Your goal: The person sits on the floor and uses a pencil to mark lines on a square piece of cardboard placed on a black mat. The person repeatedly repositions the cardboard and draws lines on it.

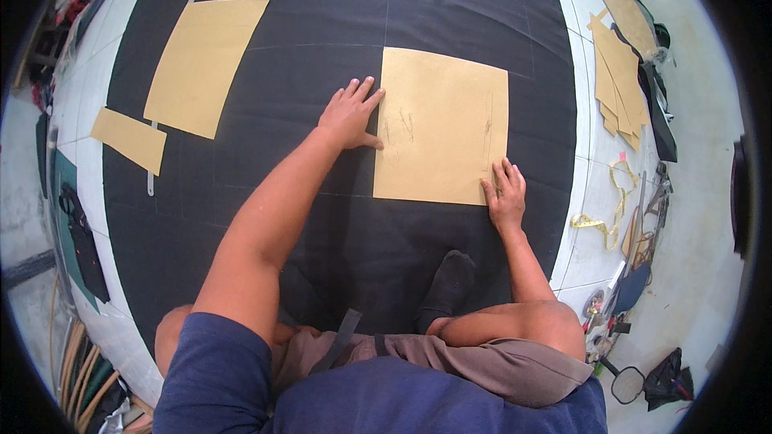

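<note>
A large tan cardboard pattern piece (442,128), with faint pencil marks on it, lies flat on black fabric (322,16) spread over the floor. At its left edge rests my left hand (351,116), fingers spread, the thumb and fingertips touching the border. My right hand (505,195) lies at the lower right corner with its fingers stretched out, fingertips on the card. Neither hand grips anything. Thin pale lines run across the fabric around the card.
On the fabric's left lie another tan sheet (207,68) and a smaller tan piece (130,138), both over a long metal ruler (150,183). Beyond the right edge are stacked tan pieces (618,84) and a yellow tape measure (618,197). Black-handled scissors (72,202) lie far left.
</note>
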Available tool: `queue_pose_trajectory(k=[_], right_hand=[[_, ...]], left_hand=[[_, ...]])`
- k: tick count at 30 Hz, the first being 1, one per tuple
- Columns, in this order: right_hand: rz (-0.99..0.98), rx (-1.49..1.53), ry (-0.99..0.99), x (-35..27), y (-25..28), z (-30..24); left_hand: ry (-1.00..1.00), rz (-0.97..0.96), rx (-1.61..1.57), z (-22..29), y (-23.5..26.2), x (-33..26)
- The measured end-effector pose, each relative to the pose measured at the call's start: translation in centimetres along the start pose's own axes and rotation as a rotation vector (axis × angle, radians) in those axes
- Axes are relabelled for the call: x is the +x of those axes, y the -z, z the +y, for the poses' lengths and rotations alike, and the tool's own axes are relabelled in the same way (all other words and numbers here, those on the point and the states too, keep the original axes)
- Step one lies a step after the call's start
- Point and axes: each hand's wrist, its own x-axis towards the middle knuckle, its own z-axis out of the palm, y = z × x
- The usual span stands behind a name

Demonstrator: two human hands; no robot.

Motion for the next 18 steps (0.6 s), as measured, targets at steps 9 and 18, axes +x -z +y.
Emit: queue_pose_trajectory(k=[9,18], right_hand=[[-0.045,-0.074,-0.012,0.5,1.4,-0.8],[-0.058,-0.051,-0.01,1.1,2.2,-1.1]], left_hand=[[-0.092,0.045,0.138,3.0,1.8,0.0],[-0.092,-0.171,0.029,5.4,-0.3,3.7]])
